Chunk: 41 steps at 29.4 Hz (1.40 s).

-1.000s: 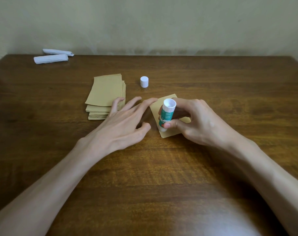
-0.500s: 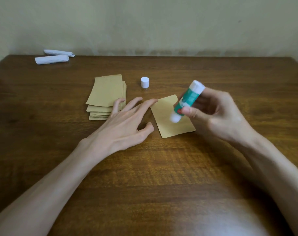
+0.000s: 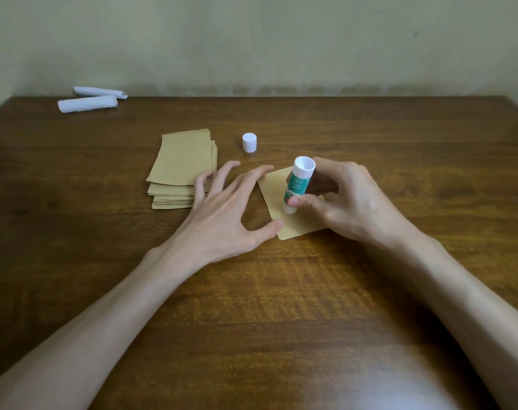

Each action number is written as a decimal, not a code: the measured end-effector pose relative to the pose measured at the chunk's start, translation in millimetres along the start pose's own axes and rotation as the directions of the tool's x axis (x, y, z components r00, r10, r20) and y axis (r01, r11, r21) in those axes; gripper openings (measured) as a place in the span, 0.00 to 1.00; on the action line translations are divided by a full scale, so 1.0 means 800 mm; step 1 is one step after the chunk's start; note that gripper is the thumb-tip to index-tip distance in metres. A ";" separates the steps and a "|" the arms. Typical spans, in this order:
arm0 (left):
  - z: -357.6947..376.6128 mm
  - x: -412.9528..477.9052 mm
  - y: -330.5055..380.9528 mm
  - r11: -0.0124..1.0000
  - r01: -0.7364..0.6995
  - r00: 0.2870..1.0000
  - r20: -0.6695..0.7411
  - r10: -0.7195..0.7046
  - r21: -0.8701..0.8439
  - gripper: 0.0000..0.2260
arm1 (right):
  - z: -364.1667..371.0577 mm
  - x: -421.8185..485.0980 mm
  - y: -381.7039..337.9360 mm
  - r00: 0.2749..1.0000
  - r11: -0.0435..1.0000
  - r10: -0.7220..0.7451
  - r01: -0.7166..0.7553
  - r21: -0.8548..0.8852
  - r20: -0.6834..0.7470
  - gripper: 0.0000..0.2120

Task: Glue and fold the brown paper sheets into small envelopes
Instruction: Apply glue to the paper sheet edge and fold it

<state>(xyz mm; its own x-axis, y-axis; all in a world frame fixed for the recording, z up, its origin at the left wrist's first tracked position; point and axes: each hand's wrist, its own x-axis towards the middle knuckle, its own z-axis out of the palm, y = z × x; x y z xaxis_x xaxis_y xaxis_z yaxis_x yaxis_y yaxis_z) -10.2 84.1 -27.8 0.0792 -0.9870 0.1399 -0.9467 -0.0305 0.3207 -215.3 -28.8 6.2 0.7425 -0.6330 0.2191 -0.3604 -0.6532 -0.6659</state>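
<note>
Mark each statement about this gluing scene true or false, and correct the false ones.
1. The right hand holds the glue stick with its lower end on the single brown sheet. True.
2. The white cap sits on the glue stick. False: it stands on the table, apart from the stick.
3. The left hand is spread open at the sheet's left edge. True.
4. The stack of brown sheets lies right of the single sheet. False: it lies to its left.
5. The two white paper rolls lie at the table's near edge. False: they lie at its far left corner.
</note>
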 end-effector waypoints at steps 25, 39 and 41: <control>0.005 0.009 -0.005 0.996 0.041 0.996 -0.070 -0.046 -0.076 0.42 | -0.031 -0.029 0.011 0.998 0.999 0.045 -0.045 0.007 0.054 0.13; -0.001 0.009 -0.001 0.995 0.071 0.995 -0.067 -0.076 -0.076 0.46 | -0.026 -0.017 0.015 0.955 0.981 0.180 -0.192 -0.027 -0.234 0.17; -0.004 0.009 0.001 0.995 0.068 0.996 -0.051 -0.072 -0.077 0.46 | -0.029 -0.017 0.012 0.934 0.979 0.199 -0.176 0.102 -0.298 0.16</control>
<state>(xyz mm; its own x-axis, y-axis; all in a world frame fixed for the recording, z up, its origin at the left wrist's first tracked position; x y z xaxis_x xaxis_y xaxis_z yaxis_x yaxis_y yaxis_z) -9.3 77.8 -23.8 0.1631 -0.9728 0.1644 -0.9124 -0.0853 0.4004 -241.6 -36.2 13.5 0.4535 -0.8445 0.2849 -0.4261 -0.4861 -0.7630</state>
